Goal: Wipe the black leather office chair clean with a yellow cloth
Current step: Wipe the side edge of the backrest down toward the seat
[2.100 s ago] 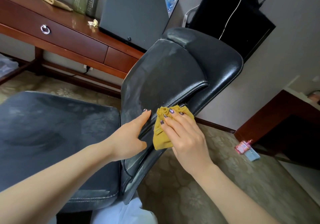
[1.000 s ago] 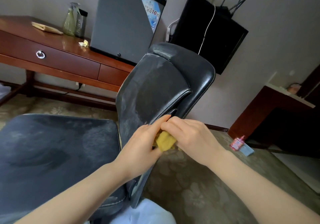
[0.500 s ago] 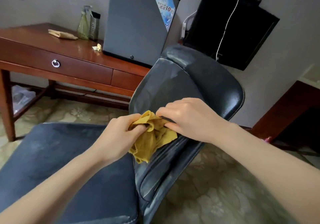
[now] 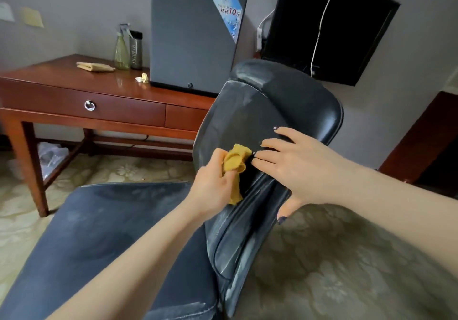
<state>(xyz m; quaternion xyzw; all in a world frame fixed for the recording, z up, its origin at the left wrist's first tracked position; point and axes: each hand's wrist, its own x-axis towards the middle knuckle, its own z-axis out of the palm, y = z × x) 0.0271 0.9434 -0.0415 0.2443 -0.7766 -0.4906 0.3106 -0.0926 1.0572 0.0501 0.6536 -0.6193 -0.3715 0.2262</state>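
Head view, yellow cloth (image 4: 235, 161) in left grip (image 4: 213, 183)

Left: desk (image 4: 62, 77) near chair backrest (image 4: 247, 121); right: open carpet (image 4: 334, 257), free passage.

One black chair (image 4: 285, 101), two hands (image 4: 213, 183) (image 4: 300, 168), two yellowish cloths (image 4: 235, 161) (image 4: 95, 66) (one folded on the desk (image 4: 62, 79)), two bottles (image 4: 122, 52) (image 4: 136, 51).

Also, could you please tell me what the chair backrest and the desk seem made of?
Chair backrest: black leather or imitation, hard to tell; glossy sheen, stitched seams. Desk: reddish-brown wood, glossy varnish, judging by reflections on its top.
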